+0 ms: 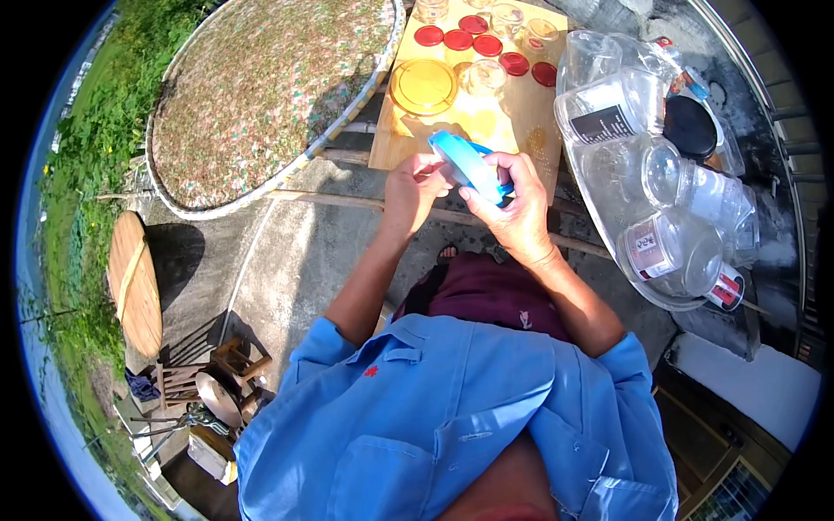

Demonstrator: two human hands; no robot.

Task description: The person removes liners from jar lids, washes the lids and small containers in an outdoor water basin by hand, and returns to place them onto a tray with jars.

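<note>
My right hand [521, 208] is closed around a blue ring-shaped object [467, 165] with a pale, glossy outer band. Whether it is a lid or a roll of tape I cannot tell. At its left side my left hand [415, 193] has thumb and fingers pinched together, close against the band; what lies between the fingertips is hidden. Beyond both hands is a wooden board [404, 139], where a yellow lid [423, 87] lies flat beside a clear jar [485, 78]. Several red lids [487, 45] are spread near more clear jars [541, 35].
On the right, a large clear tub [599, 204] holds several plastic jars, one black-labelled [608, 122]. A wide round tray [252, 95] of drying plant bits spreads at upper left. Wooden poles [326, 198] run beneath. A round wooden board [136, 282] and stools [239, 360] stand lower left.
</note>
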